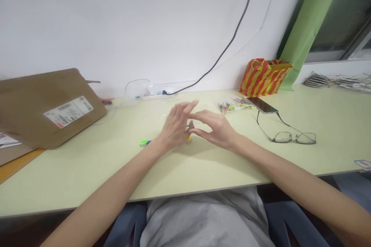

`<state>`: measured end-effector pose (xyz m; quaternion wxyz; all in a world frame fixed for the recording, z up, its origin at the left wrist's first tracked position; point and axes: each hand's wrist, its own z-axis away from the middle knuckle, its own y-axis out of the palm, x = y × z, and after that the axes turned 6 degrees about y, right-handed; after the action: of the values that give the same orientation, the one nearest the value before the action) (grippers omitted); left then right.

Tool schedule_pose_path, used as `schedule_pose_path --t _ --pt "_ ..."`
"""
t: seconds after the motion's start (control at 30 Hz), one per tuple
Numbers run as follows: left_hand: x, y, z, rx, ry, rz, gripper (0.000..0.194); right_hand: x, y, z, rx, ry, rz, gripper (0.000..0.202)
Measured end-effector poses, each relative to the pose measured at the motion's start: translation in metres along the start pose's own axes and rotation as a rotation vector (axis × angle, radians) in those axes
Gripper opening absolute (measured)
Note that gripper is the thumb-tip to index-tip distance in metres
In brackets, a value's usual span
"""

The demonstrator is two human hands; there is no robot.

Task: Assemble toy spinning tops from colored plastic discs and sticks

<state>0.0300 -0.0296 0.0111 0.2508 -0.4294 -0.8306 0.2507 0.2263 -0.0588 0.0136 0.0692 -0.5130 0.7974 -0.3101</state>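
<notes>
Near the middle of the pale table, my left hand (177,125) is held with its back to the camera; its thumb side faces right, and what its fingers may hold is hidden. My right hand (216,128) meets it from the right, thumb and fingers apart in a wide curve, with nothing visible between them. A small yellow piece (189,139) shows below the left hand, partly covered by it, with a bit of blue above. A bright green round piece (143,142) with a blue part beside it lies left of the left wrist.
A cardboard package (55,104) stands at the left. Behind the hands are a power strip (156,95) and black cable. To the right lie a bag of small colourful parts (236,105), a striped bag (265,79), a phone (262,105) and glasses (294,137).
</notes>
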Motion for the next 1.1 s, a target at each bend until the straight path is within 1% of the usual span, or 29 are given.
schedule_pose_path --t 0.1,0.17,0.23,0.37,0.43,0.53,0.63,0.73,0.8,0.87,0.9,1.0,1.03,1.1 --pt "-0.001 -0.001 0.000 -0.011 -0.003 -0.026 0.082 -0.005 0.003 0.001 -0.021 0.021 0.011 0.018" --pt "-0.002 -0.001 -0.001 -0.021 -0.008 -0.050 0.082 -0.008 0.003 0.002 -0.059 0.052 0.011 0.018" --pt "-0.002 -0.002 -0.002 -0.036 -0.038 -0.071 0.081 -0.010 -0.001 0.001 -0.108 0.051 0.015 0.018" --pt "0.003 -0.003 -0.005 -0.053 -0.224 -0.075 0.083 -0.008 -0.012 -0.004 -0.241 0.003 0.047 0.023" --pt "0.005 -0.003 -0.004 -0.050 -0.303 -0.083 0.085 -0.007 -0.016 -0.005 -0.272 -0.022 0.062 0.025" --pt "0.007 -0.003 -0.003 -0.039 -0.387 -0.115 0.086 -0.006 -0.018 -0.006 -0.290 -0.063 0.060 0.026" --pt "0.007 -0.001 -0.002 -0.032 -0.420 -0.128 0.083 -0.007 -0.017 -0.008 -0.310 0.003 0.076 0.023" --pt "0.005 -0.001 -0.002 -0.042 -0.395 -0.119 0.081 -0.009 -0.017 -0.009 -0.324 0.127 0.104 0.046" --pt "0.004 0.000 -0.002 -0.045 -0.378 -0.116 0.081 -0.009 -0.017 -0.010 -0.332 0.176 0.090 0.051" --pt "0.003 0.000 -0.003 -0.042 -0.368 -0.117 0.081 -0.007 -0.017 -0.010 -0.337 0.197 0.085 0.046" --pt "0.002 0.000 -0.003 -0.039 -0.366 -0.118 0.082 -0.006 -0.017 -0.010 -0.335 0.191 0.095 0.039" --pt "0.000 0.000 -0.005 -0.028 -0.373 -0.108 0.085 -0.005 -0.016 -0.010 -0.318 0.140 0.148 0.006" --pt "-0.001 0.000 -0.006 -0.020 -0.377 -0.097 0.088 -0.005 -0.015 -0.009 -0.314 0.123 0.167 0.005" --pt "-0.003 0.000 -0.007 -0.013 -0.386 -0.063 0.094 -0.007 -0.015 -0.008 -0.333 0.100 0.203 0.013"
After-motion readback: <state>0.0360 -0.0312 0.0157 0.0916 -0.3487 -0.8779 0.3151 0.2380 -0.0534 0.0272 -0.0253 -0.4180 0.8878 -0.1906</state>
